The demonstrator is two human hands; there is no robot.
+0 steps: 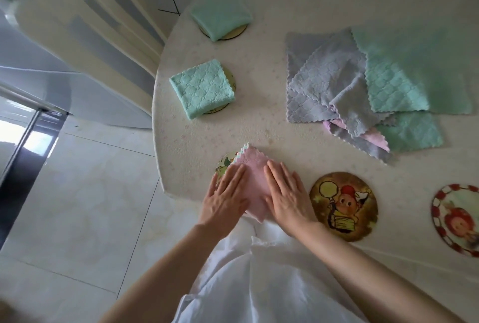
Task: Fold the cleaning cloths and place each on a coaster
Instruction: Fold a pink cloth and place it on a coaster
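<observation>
Head cam is showing the left hand (225, 194) and right hand (288, 194) both lying flat, fingers straight, pressing the folded pink cloth (255, 169) sitting on the near-edge coaster (223, 164), so I'd be smoothing outward evenly and nudging it left to centre it.

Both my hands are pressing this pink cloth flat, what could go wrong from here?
The pink cloth sits off-centre on its coaster, near the table edge; it may slide off when the left hand and right hand lift. The loose cloths in the pile overlap, so pulling one may drag others.
</observation>
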